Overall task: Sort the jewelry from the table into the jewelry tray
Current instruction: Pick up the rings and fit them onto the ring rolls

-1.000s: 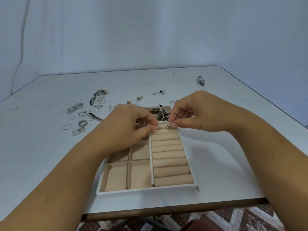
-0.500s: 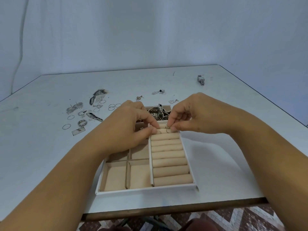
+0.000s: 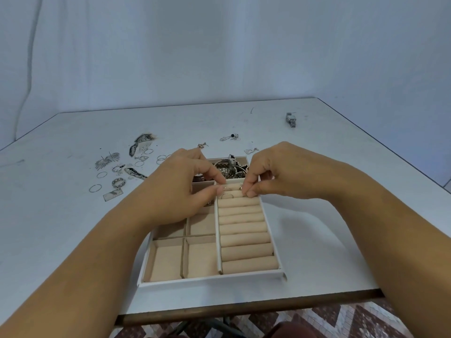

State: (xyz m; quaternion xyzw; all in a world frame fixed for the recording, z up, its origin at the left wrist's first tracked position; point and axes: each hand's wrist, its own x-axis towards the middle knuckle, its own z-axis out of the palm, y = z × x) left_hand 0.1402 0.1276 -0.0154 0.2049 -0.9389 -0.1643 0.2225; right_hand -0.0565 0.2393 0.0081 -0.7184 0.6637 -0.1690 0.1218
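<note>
- Loose silver rings and leaf-shaped earrings point(image 3: 117, 172) lie unsorted toward the white counter's point(image 3: 73, 240) far-left side.
- The left hand point(image 3: 185, 189) has drawn slightly leftward in the last second. Its thumb-and-forefinger grip pinches a thin silver ring point(image 3: 227, 189) at the far rolls.
- White jewelry tray with beige lining point(image 3: 212, 280), by the counter's near edge: a second slim ring point(image 3: 226, 196) sits between rolls, so slotting is probably under way.
- The right hand point(image 3: 280, 174) has dropped lower, wrist raised and fingers curled. Its grip pinches a small silver piece point(image 3: 241, 191) against the rolls.
- A silver metal watch point(image 3: 291, 120) waits near the far-right corner.
</note>
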